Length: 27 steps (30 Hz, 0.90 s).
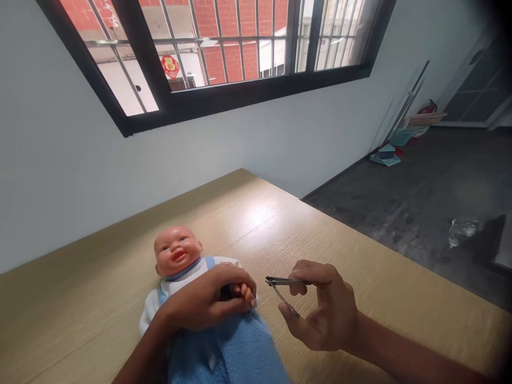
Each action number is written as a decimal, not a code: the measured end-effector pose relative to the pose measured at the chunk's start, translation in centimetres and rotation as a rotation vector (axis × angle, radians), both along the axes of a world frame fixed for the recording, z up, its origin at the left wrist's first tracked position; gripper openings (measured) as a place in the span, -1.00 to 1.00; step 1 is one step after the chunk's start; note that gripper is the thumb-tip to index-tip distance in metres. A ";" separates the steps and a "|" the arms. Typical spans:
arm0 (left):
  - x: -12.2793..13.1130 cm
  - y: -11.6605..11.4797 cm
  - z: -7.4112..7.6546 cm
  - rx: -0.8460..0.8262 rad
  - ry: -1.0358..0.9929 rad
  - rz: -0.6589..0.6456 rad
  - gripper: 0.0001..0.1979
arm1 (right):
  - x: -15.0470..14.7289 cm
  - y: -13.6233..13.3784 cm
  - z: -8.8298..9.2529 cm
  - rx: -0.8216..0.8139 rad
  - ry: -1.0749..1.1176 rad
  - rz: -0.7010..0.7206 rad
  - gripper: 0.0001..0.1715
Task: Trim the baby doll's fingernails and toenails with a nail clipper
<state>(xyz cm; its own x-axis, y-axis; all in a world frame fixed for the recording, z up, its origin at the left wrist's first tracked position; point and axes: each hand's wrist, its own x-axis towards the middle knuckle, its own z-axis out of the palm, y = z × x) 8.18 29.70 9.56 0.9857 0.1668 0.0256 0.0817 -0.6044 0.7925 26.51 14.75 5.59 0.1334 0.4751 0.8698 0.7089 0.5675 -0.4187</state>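
Note:
A baby doll (178,250) in a white top and blue fuzzy overalls lies on its back on the wooden table (320,256). My left hand (212,296) reaches across its chest, thumb and fingers closed round the doll's small hand (245,292). To the right, my right hand (326,304) pinches a metal nail clipper (286,281) between thumb and fingers, its lever spread away from the body. The clipper's jaw end points left, a short gap from the doll's fingers.
A white wall with a barred, black-framed window (248,88) rises behind the table. Past the table's right edge lies a dark floor (380,208). A dustpan (386,156), basins (426,118) and long handles stand along the wall. Crumpled clear plastic (464,230) lies on the floor.

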 end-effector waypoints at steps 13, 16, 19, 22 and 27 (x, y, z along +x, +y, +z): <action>-1.3 0.6 -1.4 -0.110 -0.136 0.103 -0.90 | -4.0 -0.4 -0.5 -0.080 0.054 -0.135 -0.71; -1.5 0.6 -1.6 -0.120 -0.146 0.099 -0.90 | -4.1 0.0 -0.1 -0.063 0.032 -0.136 -0.72; -1.6 0.6 -1.7 -0.160 -0.156 0.095 -0.85 | -4.1 0.3 0.2 -0.050 -0.035 -0.082 -0.71; -1.5 0.6 -1.3 -0.203 -0.095 0.092 -0.90 | -4.2 0.4 0.4 -0.033 -0.101 -0.062 -0.76; -1.3 0.5 -0.6 -0.272 -0.034 0.082 -0.90 | -4.7 0.2 0.6 -0.074 -0.145 -0.066 -0.92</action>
